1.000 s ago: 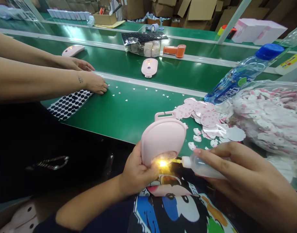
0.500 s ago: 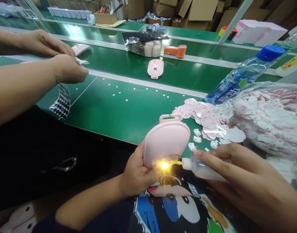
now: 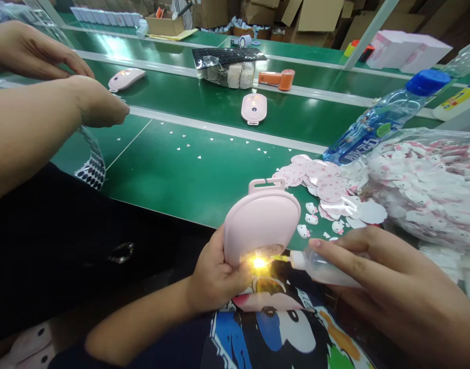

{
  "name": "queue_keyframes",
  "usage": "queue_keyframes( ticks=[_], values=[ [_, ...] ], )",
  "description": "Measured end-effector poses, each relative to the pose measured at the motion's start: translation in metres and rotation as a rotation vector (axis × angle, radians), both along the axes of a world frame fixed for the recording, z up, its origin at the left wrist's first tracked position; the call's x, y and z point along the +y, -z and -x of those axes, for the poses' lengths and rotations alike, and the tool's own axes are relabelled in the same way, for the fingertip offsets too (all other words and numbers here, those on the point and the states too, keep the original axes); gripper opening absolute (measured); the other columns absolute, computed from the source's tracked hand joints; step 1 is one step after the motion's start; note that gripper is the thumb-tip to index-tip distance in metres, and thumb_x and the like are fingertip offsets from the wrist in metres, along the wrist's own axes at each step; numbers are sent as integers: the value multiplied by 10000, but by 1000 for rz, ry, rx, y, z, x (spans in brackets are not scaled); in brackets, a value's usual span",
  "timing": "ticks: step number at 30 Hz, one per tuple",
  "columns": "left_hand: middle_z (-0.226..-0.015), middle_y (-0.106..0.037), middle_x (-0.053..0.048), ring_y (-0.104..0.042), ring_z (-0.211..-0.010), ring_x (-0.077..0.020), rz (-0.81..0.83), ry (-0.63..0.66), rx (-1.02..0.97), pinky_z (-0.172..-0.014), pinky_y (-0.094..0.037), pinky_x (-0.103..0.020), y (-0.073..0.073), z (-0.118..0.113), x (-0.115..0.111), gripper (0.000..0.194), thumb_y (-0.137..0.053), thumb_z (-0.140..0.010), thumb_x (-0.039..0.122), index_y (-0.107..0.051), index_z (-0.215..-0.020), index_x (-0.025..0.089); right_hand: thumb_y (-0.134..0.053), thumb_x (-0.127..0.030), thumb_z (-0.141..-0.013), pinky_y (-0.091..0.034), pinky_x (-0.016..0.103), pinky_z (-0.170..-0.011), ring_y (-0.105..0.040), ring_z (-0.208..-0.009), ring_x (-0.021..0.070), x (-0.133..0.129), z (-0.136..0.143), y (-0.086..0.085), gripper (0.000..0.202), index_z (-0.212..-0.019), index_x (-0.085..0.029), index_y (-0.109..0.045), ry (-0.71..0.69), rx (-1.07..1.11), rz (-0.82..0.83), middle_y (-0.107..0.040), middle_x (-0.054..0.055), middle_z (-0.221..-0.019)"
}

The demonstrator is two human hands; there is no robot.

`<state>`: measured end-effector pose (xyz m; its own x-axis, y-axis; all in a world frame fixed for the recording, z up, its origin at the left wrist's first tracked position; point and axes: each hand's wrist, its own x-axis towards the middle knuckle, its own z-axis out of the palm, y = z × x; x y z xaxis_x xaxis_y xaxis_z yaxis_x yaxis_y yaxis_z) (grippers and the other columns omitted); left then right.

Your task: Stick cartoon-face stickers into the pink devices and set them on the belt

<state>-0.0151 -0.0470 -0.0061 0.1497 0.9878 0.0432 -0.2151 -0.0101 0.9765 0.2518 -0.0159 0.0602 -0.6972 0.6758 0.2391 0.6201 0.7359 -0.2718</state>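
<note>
My left hand is closed around a pink rounded plastic case, which has a loop at its top and is tilted upright above my lap. In my right hand lies a translucent squeeze bottle with a white collar. Its thin yellow nozzle points left and reaches the lower edge of the case. A bright yellow glare there hides the contact spot and part of my left fingers. Just beyond the case, several small white cat-face pieces lie on the green table.
Pink patterned discs lie beside a clear bag of cat-face pieces at right. Behind leans a blue-capped bottle. Similar pink cases rest on the green strip beyond. A co-worker's hands work at left above a dotted sticker sheet.
One pink case on the far strip has shifted slightly right. The co-worker's hands have moved left, uncovering another case. My hands, the held case and the squeeze bottle stay almost still.
</note>
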Motion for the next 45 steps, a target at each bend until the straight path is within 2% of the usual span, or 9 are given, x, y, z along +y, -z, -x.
queue_keyframes(
  ticks=[8,17,21,26,29,34,38,42,45],
  values=[
    [-1317,-644,-78,-638,-1164,-291,-37,70,-81,-1009,-549,-442,-5,-2,2,325,-627,-883,145,-629,-1201,212,-507,-158,-927,-543,327,-643,-556,-841,203,1,8,-3,399,-1318,-230,-534,-35,26,-6,-563,97,-994],
    [-1217,-698,-112,-680,-1082,-303,15,73,-111,-910,-604,-419,-12,-4,3,438,-676,-847,168,-570,-1271,191,-514,-180,-936,-528,314,-662,-558,-859,195,1,11,-4,363,-1294,-223,-546,-26,41,7,-566,90,-996],
    [-1094,-738,-132,-726,-940,-278,1,-199,40,-789,-628,-360,-4,-2,7,435,-717,-801,223,-571,-1205,161,-625,-278,-887,-516,302,-689,-596,-850,186,12,12,-5,310,-1191,-235,-576,53,113,80,-608,63,-983],
    [-953,-742,-79,-722,-822,-227,1,-510,111,-697,-609,-301,14,12,14,423,-773,-725,248,-577,-1088,156,-644,-330,-842,-510,315,-762,-639,-894,201,48,22,11,257,-1085,-263,-596,291,402,238,-662,35,-1005],
    [-979,-725,-70,-707,-843,-203,40,-519,89,-726,-595,-283,21,19,14,412,-763,-754,266,-573,-1104,162,-671,-302,-790,-505,349,-851,-638,-992,222,80,43,30,296,-1066,-239,-584,393,544,304,-665,52,-1064],
    [-1010,-717,-88,-705,-874,-217,124,-517,74,-758,-598,-293,22,19,10,460,-791,-737,305,-579,-1114,151,-678,-274,-793,-512,333,-885,-650,-1037,190,137,96,67,367,-1117,-238,-509,382,560,356,-676,42,-1117],
    [-960,-735,-104,-718,-845,-244,219,-511,78,-702,-613,-291,22,25,7,541,-844,-668,315,-586,-1107,134,-721,-308,-779,-520,332,-859,-659,-1019,198,159,117,71,417,-1138,-231,-524,399,450,341,-678,45,-1134],
    [-954,-747,-104,-726,-838,-252,265,-531,77,-683,-619,-286,23,32,8,584,-868,-633,321,-589,-1112,138,-665,-277,-833,-469,335,-953,-578,-1155,202,153,84,49,455,-1258,-242,-507,466,318,244,-572,71,-1317],
    [-948,-751,-100,-728,-832,-248,268,-547,35,-684,-618,-281,24,30,13,591,-870,-625,331,-593,-1110,138,-579,-135,-835,-407,467,-990,-554,-1149,293,146,33,38,265,-1085,-203,-636,593,156,206,-630,111,-1163]
  ],
)
